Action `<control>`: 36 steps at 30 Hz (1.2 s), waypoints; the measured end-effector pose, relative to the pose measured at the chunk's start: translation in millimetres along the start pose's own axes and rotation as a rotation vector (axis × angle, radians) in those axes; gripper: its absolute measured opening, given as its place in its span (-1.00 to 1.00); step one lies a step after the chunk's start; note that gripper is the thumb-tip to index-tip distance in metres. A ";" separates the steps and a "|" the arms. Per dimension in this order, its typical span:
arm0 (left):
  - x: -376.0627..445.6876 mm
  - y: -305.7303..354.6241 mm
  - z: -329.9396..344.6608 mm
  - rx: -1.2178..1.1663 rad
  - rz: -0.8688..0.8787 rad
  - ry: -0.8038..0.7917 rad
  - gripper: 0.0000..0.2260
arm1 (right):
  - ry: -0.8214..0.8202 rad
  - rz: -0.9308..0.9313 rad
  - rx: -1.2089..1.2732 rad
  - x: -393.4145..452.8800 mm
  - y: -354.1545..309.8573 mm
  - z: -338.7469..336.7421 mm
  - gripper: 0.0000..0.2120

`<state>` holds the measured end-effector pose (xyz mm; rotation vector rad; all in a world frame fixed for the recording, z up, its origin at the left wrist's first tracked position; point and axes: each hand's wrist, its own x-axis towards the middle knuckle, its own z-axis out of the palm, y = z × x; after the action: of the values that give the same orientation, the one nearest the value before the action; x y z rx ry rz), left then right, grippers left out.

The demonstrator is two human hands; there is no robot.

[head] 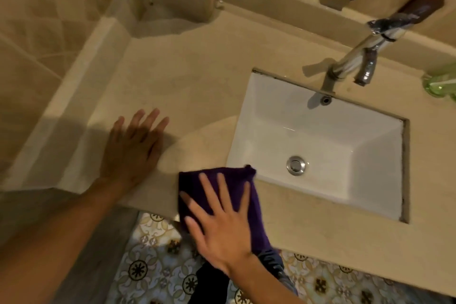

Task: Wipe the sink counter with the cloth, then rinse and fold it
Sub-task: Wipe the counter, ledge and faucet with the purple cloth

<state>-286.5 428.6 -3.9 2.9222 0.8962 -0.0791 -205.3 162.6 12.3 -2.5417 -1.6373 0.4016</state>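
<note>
Fingers spread flat, the right hand [219, 227] presses a folded purple cloth [217, 195] onto the beige stone counter's [197, 76] front edge, beside the white rectangular sink [320, 136]. Left hand [133, 145] rests open-palmed on the counter nearby, holding nothing, well short of the chrome tap [357, 59].

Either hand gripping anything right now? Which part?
Nothing gripped. Right hand presses flat on the purple cloth, fingers straight. Left hand lies open on the counter.
</note>
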 end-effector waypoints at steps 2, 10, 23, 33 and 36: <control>-0.2 -0.9 -0.3 0.009 -0.005 -0.010 -0.49 | 0.009 0.006 0.031 32.8 -20.7 1.7 -0.50; -2.3 -1.8 0.8 -0.019 0.013 -0.006 -0.51 | 0.091 0.112 0.036 144.1 5.4 -14.7 -0.48; 0.0 -0.9 3.0 -0.073 -0.029 0.020 -0.54 | 0.033 0.308 0.020 361.2 139.0 -86.1 -0.42; 0.1 3.5 -2.6 -0.099 -0.025 0.010 -0.51 | 0.109 0.221 -0.008 260.3 60.6 -49.1 -0.44; 0.8 3.2 -3.0 -0.077 -0.038 0.010 -0.52 | 0.137 0.170 0.005 185.1 18.6 -27.7 -0.44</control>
<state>-284.0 426.7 -0.8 2.8382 0.9347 -0.0313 -109.3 324.1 3.4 -2.6485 -1.3784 0.2374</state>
